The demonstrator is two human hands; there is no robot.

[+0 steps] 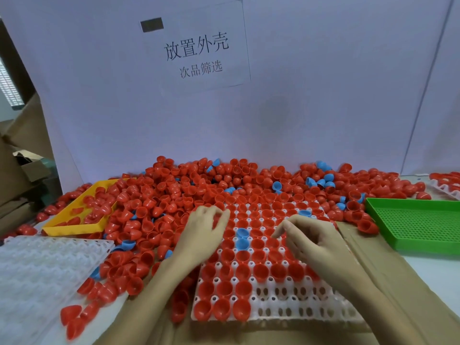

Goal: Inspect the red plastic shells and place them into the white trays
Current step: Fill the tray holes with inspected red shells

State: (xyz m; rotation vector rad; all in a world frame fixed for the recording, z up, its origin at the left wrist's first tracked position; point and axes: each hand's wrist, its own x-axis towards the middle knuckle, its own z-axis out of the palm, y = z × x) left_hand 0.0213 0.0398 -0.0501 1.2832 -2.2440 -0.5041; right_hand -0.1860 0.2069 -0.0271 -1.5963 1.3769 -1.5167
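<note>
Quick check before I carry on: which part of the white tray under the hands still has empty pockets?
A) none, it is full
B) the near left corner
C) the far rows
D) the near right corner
D: on the white tray the near right pockets show bare white, while red shells fill the near left and the far rows.

Bright even light, soft shadows, blurred hands (202, 227), curved wide-angle edges
</note>
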